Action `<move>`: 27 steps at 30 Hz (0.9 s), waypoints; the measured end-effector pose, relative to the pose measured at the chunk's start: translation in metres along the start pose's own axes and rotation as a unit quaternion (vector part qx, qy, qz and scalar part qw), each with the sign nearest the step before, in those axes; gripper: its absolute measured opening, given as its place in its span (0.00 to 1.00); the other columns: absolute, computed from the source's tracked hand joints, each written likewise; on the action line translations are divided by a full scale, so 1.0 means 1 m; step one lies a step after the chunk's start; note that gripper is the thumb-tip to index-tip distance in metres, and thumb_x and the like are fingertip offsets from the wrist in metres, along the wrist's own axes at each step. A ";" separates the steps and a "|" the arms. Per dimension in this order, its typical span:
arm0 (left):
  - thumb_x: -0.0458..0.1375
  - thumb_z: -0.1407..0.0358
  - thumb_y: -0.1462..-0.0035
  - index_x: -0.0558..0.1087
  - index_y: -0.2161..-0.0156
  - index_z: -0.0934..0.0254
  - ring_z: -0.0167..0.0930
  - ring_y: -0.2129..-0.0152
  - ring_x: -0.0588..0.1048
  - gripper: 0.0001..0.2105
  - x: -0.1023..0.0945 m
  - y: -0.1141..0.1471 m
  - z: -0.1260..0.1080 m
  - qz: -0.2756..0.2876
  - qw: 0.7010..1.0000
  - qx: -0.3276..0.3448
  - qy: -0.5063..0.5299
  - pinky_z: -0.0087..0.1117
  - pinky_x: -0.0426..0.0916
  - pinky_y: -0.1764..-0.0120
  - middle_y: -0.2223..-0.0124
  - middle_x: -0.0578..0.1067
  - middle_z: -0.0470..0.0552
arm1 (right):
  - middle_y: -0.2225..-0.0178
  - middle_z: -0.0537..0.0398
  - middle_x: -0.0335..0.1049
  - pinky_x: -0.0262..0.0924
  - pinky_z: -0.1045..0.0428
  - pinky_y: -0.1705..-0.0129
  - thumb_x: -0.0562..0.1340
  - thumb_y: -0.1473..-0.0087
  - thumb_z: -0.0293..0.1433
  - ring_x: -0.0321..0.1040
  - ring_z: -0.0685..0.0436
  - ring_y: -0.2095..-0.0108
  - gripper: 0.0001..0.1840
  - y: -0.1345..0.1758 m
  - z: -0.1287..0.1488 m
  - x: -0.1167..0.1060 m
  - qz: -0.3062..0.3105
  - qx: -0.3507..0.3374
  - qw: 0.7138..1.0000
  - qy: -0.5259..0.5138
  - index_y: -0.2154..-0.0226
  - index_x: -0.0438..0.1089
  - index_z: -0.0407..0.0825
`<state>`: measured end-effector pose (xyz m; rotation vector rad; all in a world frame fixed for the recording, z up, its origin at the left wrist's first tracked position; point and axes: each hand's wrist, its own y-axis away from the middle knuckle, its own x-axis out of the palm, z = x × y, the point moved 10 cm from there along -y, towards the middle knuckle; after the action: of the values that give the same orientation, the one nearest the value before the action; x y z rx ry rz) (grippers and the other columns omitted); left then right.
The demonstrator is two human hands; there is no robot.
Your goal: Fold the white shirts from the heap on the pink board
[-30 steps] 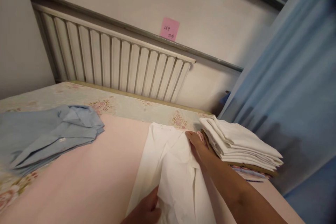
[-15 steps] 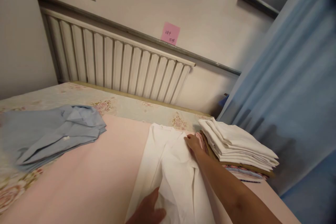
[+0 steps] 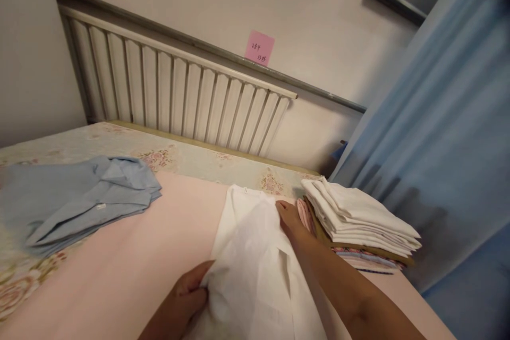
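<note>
A white garment point(image 3: 255, 255), which looks like a shirt, lies lengthwise on the pink cloth point(image 3: 131, 255) in front of me. My left hand point(image 3: 189, 292) pinches its left edge near the bottom of the view, between thumb and fingers. At the garment's far right corner, my right hand point(image 3: 289, 215) is closed on the fabric, the fingertips partly hidden. A stack of folded white clothes point(image 3: 362, 212) is just right of my right hand, with brown, pink and blue folded pieces beneath.
A blue-grey shirt point(image 3: 87, 202) lies loosely folded at the left on the floral bedspread point(image 3: 99, 141). Behind the bed stand a radiator point(image 3: 179, 90) and a wall with a pink note point(image 3: 260, 48). A blue curtain point(image 3: 430, 154) hangs along the right.
My left hand has moved left, drawing the garment's upper layer across to its left side. My right hand stays at the far right corner, its fingers more curled.
</note>
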<state>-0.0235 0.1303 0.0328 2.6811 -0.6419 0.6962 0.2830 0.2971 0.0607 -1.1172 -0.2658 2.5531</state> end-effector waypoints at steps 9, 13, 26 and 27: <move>0.58 0.72 0.64 0.71 0.50 0.58 0.35 0.73 0.76 0.30 -0.056 0.002 -0.026 -0.197 0.974 0.053 0.096 0.29 0.67 0.74 0.69 0.79 0.43 | 0.64 0.50 0.75 0.60 0.49 0.55 0.56 0.52 0.36 0.69 0.42 0.61 0.14 0.021 -0.026 -0.005 0.034 -0.004 0.999 -0.011 0.67 0.73 0.47; 0.56 0.74 0.66 0.71 0.50 0.59 0.34 0.74 0.75 0.31 -0.066 -0.008 -0.016 -0.198 0.975 0.057 0.088 0.28 0.66 0.76 0.69 0.79 0.42 | 0.69 0.51 0.74 0.62 0.49 0.60 0.57 0.52 0.38 0.69 0.42 0.65 0.13 0.071 -0.038 -0.032 0.025 0.007 1.000 -0.012 0.70 0.72 0.48; 0.56 0.73 0.70 0.71 0.50 0.65 0.34 0.77 0.75 0.33 -0.044 -0.024 0.000 -0.167 0.984 0.052 0.043 0.28 0.67 0.78 0.70 0.79 0.45 | 0.73 0.57 0.67 0.60 0.53 0.70 0.56 0.46 0.30 0.65 0.47 0.72 0.05 0.316 0.036 -0.072 0.126 -0.080 0.987 0.066 0.71 0.67 0.53; 0.56 0.73 0.70 0.71 0.50 0.65 0.34 0.77 0.75 0.33 -0.044 -0.024 0.001 -0.164 0.984 0.055 0.044 0.27 0.67 0.78 0.70 0.79 0.45 | 0.70 0.56 0.68 0.62 0.53 0.68 0.58 0.47 0.31 0.66 0.45 0.70 0.04 0.327 0.038 -0.068 0.131 -0.101 0.983 0.084 0.67 0.68 0.53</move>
<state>-0.0456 0.1661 0.0056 2.7415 -0.1353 0.7697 0.2217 -0.0319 0.0337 -1.5263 -0.3624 2.6805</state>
